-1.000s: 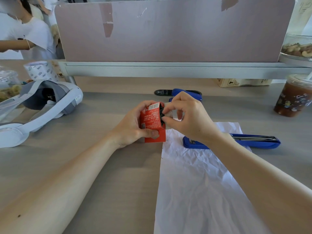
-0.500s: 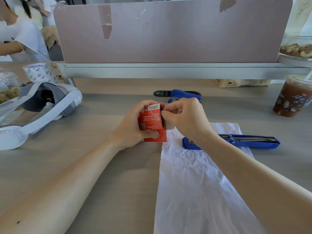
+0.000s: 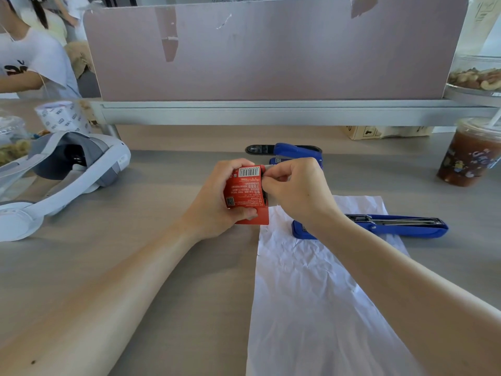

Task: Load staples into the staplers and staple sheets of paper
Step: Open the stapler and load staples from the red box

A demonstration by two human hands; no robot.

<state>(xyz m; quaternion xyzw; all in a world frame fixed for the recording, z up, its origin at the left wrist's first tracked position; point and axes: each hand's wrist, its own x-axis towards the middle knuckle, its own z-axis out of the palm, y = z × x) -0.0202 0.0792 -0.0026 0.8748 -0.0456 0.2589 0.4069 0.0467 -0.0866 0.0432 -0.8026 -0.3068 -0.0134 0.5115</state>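
A grey wood-grain bench (image 3: 168,267) fills the view. A tall pinkish partition (image 3: 271,50) on a metal rail closes off its far edge. A creased white sheet of paper (image 3: 320,308) lies on the bench right of centre and runs from the middle to the near edge. A white headset (image 3: 81,169) rests on the bench at the left, well apart from the paper.

An open blue stapler (image 3: 401,227) lies flat across the far right corner of the sheet, with its metal channel facing up and its left end hidden behind the right wrist. A second blue stapler (image 3: 295,151) sits farther back, just beyond the hands and off the paper. A lidded cup of dark iced drink (image 3: 469,153) stands near the right edge.

Both hands meet over the far left corner of the sheet. The left hand (image 3: 214,207) grips a small red box (image 3: 244,191), with fingers over its top and the thumb under its lower edge. The right hand (image 3: 301,194) has its fingers curled, and its fingertips pinch at the box's open right end, where a pale inner part shows. The contents of the box cannot be made out.
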